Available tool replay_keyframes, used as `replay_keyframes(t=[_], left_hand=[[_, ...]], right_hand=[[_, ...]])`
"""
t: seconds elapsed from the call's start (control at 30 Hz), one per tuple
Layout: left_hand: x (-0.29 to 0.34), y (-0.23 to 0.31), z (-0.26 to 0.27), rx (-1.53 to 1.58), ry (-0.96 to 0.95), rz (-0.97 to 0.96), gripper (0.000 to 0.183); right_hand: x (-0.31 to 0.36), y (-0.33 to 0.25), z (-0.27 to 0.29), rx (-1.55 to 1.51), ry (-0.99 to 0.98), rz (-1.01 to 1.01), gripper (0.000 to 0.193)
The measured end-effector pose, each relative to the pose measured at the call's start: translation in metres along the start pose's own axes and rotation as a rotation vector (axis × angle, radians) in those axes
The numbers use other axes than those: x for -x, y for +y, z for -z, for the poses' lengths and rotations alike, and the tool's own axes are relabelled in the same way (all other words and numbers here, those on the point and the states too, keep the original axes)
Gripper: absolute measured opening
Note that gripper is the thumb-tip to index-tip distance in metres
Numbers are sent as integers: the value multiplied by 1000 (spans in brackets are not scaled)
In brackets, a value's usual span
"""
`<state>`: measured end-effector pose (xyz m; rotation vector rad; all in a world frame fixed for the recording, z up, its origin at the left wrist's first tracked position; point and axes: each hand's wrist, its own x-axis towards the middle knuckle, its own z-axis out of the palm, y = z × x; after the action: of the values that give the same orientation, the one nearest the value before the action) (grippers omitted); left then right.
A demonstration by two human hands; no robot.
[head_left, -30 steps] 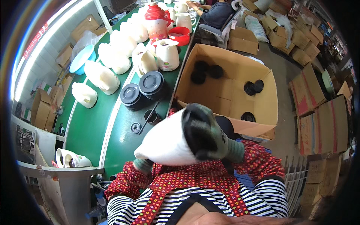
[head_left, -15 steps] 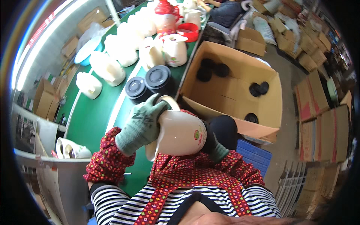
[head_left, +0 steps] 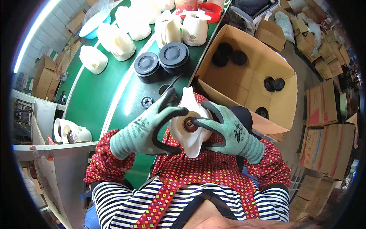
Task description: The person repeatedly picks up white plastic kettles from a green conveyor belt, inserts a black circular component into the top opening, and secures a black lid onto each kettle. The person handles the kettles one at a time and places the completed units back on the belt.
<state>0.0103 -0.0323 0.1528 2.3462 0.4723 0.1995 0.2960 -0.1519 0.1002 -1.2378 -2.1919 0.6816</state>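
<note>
A white thermos jug point(head_left: 193, 144) stands in front of my body with its round mouth facing up and its spout and handle side in line with me. My left hand point(head_left: 139, 133), in a green and black glove, curves round its left side, index finger at the rim. My right hand point(head_left: 236, 133), gloved alike, holds the other side, with a finger over the mouth. The inside is dark reddish-brown. Past my left hand lie a small black round part point(head_left: 146, 101) and a dark cup-like part point(head_left: 164, 90), partly hidden by the fingers.
Two stacks of black round lids point(head_left: 146, 64) stand on the green table point(head_left: 89, 108). Several white jugs point(head_left: 194, 30) and a red basin point(head_left: 210, 15) are farther back. An open cardboard box point(head_left: 244, 78) with several black discs is at right; more cartons point(head_left: 324, 145) lie beyond.
The jug has gone from lying tilted sideways to upright, mouth up. My left hand has moved from its top to its left side; my right hand has come from its base to the mouth.
</note>
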Motion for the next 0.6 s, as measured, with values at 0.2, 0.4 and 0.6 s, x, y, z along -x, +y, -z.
replay_keyframes(t=[0.2, 0.4, 0.6], left_hand=[[-7, -15, -27, -218, -19, -60, 96], [-22, -20, -26, -173, -62, -121, 83], [-12, -27, -46, -71, 33, -132, 71]], right_hand=[[-8, -19, 4, 134, -52, -45, 79], [-12, -41, -6, 243, -74, -175, 71], [-15, -39, -17, 208, -60, -159, 60]])
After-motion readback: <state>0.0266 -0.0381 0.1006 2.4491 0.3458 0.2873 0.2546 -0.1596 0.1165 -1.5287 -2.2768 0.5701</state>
